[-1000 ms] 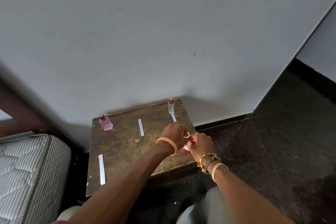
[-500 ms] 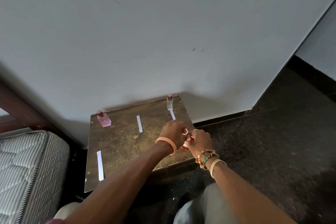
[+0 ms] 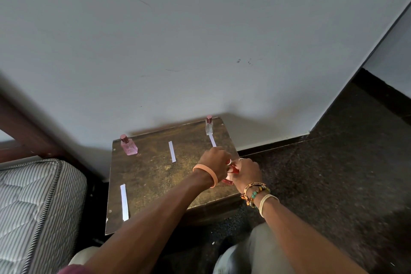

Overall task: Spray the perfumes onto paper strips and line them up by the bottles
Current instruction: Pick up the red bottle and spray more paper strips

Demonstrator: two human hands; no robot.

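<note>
- My left hand (image 3: 214, 163) and right hand (image 3: 246, 172) meet over the front right corner of the table (image 3: 155, 176), both curled around the red perfume bottle (image 3: 233, 170).
- The fingers hide most of that bottle. I only see red patches between the hands and below them, so I cannot tell whether its cap is on.
- A pink perfume bottle (image 3: 128, 145) stands upright at the back left of the table, near the wall (image 3: 200, 40).
- A clear perfume bottle (image 3: 209, 125) with a dark red cap stands upright at the back right corner.
- One paper strip (image 3: 212, 141) lies just in front of the clear bottle, and its near end disappears behind my left hand.
- A second paper strip (image 3: 172, 151) lies alone in the middle of the back half, well apart from both standing bottles.
- A third paper strip (image 3: 124, 202) lies along the front left edge.
- An orange wristband (image 3: 205, 173) circles my left wrist. Beaded bracelets (image 3: 255, 191) and a pale cord sit on my right wrist.
- A striped mattress (image 3: 33, 207) lies just left of the table, with a dark wooden bed frame (image 3: 22, 131) behind it.
- Dark speckled floor (image 3: 333, 162) runs to the right.
</note>
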